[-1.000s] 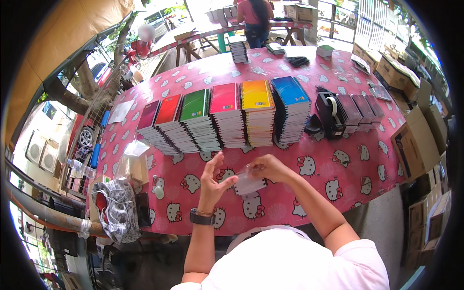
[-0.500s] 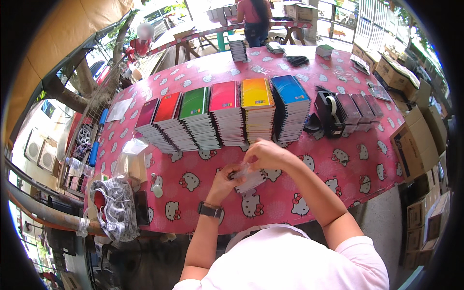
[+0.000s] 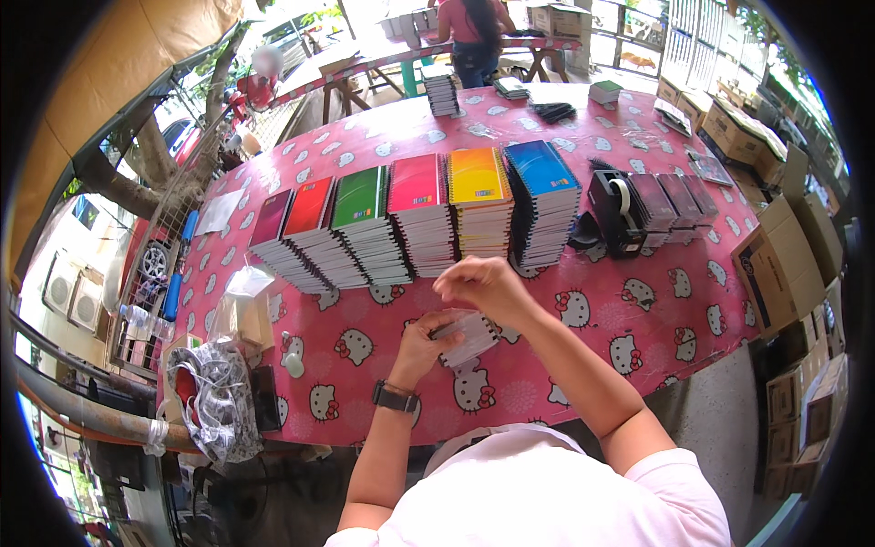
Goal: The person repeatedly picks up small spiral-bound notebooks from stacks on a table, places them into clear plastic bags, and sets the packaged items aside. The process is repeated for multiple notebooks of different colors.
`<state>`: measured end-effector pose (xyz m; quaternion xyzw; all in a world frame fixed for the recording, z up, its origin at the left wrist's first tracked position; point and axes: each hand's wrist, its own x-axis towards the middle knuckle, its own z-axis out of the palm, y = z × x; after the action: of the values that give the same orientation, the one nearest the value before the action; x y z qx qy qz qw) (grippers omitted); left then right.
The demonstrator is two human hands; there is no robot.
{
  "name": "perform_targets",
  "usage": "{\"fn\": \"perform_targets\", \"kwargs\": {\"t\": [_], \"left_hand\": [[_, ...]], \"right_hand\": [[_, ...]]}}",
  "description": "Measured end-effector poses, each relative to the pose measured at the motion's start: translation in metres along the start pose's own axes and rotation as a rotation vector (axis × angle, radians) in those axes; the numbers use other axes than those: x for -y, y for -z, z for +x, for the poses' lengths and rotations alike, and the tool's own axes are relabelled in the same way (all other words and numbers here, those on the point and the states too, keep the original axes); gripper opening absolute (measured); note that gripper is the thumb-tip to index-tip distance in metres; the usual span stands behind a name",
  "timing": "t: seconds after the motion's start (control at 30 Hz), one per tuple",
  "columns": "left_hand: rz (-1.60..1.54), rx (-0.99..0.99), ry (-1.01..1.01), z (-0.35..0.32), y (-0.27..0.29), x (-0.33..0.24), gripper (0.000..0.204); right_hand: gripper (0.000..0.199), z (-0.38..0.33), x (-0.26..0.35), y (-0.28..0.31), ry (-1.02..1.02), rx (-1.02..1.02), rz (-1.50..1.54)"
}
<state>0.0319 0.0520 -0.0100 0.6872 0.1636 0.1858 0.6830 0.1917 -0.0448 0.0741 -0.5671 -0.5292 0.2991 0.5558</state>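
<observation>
My left hand (image 3: 427, 345) is closed on a small spiral notebook (image 3: 472, 339) in clear plastic, held low over the near middle of the table. Just above it hovers my right hand (image 3: 488, 284), apart from the notebook. Its fingers are bent and drawn together; whether anything thin is between them I cannot make out. Beyond both hands stands a row of tall spiral notebook stacks, with purple, red, green (image 3: 362, 201), pink (image 3: 416, 182), yellow (image 3: 478, 178) and blue (image 3: 544, 169) covers.
A black tape dispenser (image 3: 620, 214) stands right of the stacks, beside wrapped dark notebooks (image 3: 670, 205). On the left are a small bottle (image 3: 292, 357), a plastic-covered box (image 3: 244, 319) and a patterned bag (image 3: 219, 401). Cardboard boxes (image 3: 779, 273) line the right edge. A person (image 3: 474, 41) stands beyond the table.
My right hand has lifted off the plastic-wrapped notebook and moved slightly up and to the left. My left hand keeps its hold in nearly the same place.
</observation>
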Motion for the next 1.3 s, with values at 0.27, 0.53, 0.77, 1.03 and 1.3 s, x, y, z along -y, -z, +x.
{"fn": "perform_targets", "kwargs": {"t": [0.27,0.53,0.77,1.03,1.3], "left_hand": [[0.095,-0.121,-0.037,-0.005,0.001,0.010,0.033],[0.801,-0.113,-0.405,-0.038,-0.020,-0.035,0.046],[0.730,-0.205,-0.510,-0.039,-0.025,0.007,0.029],[0.628,-0.408,-0.422,-0.029,-0.033,0.004,0.037],[0.577,-0.681,-0.494,-0.030,-0.043,-0.006,0.057]], "right_hand": [[0.028,-0.029,-0.054,0.002,-0.349,0.194,-0.129],[0.037,-0.062,-0.057,0.005,0.134,0.197,-0.287],[0.048,-0.094,-0.064,-0.015,0.340,-0.079,-0.578],[0.023,-0.082,-0.063,-0.040,0.047,-0.296,-0.375],[0.026,-0.057,-0.054,-0.024,-0.350,-0.250,0.268]]}}
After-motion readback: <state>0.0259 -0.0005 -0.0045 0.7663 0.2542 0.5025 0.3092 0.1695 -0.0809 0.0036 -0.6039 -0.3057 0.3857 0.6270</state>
